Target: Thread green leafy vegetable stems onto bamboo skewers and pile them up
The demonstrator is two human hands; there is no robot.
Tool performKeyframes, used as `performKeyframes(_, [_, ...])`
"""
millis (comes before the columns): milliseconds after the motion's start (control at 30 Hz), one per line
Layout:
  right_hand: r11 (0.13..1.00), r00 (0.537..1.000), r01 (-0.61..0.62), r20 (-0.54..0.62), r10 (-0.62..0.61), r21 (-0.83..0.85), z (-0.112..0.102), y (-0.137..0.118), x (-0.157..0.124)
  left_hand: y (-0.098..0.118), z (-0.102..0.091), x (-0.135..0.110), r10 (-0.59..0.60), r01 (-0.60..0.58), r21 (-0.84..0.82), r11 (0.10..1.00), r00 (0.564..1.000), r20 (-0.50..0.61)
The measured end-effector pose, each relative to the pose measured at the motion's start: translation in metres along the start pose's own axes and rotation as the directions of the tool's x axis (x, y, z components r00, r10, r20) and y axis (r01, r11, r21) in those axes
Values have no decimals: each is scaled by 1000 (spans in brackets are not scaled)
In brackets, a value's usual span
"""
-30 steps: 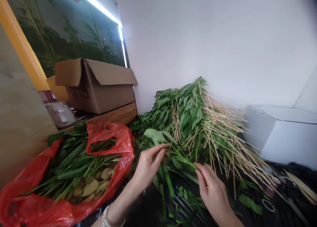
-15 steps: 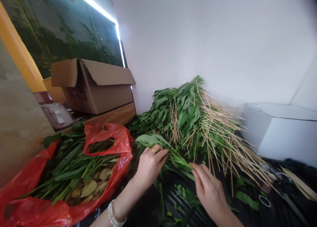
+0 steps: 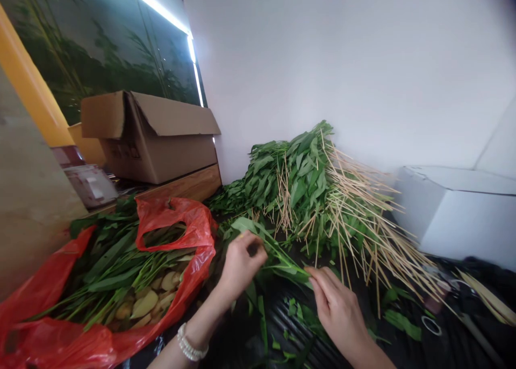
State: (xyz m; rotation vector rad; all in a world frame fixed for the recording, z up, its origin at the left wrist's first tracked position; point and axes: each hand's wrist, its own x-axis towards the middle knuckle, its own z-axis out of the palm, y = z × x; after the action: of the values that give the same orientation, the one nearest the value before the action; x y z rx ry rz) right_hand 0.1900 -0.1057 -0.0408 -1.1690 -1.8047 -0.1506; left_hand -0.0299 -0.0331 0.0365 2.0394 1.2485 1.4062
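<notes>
My right hand [image 3: 338, 307] pinches the stem end of a leafy green sprig [image 3: 284, 259], which looks like water spinach. The sprig slants up and left from those fingertips, its broad leaf reaching behind my left hand [image 3: 244, 259]. The fingers of my left hand are curled, thumb and forefinger close together; whatever they hold is hidden. A ring and a pearl bracelet [image 3: 189, 345] are on that hand and wrist. Just beyond both hands lies a large heap of leafy greens [image 3: 304, 181] with many thin wooden skewers [image 3: 363, 218] sticking out to the right.
At the left, a red plastic bag [image 3: 177, 213] holds long-leaved greens and sliced potato-like pieces [image 3: 145, 305]. Behind it stands an open cardboard box [image 3: 169, 154]. A white box [image 3: 471, 218] is at the right. Torn leaf bits [image 3: 296, 310] lie on black plastic [image 3: 282, 326] below my hands.
My left hand has shifted slightly left along the sprig, its wrist turned and fingers curled more. My right hand keeps its pinch on the stem, moved very slightly left.
</notes>
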Motion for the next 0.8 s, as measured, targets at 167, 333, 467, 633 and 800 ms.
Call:
performKeyframes(167, [992,986,-128,-108,129,22,-1,11,1,-3,-39,21,-548,450,-684,575,832,86])
performKeyframes(333, [982,979,-184,-87,187,33,2,13,1,-1,-50,16,-577,464,-886,28,731,365])
performKeyframes(467, [955,951,-291,-89,296,65,0,15,0,-1,-48,10,-617,419,-902,-105,684,389])
performKeyframes(633, [876,884,-459,-26,467,147,-3,15,1,9,-54,5,-614,441,-874,-204,638,465])
performKeyframes(800, [820,838,-542,41,544,183,-3,11,3,25,-46,-36,-392,505,-862,56,804,446])
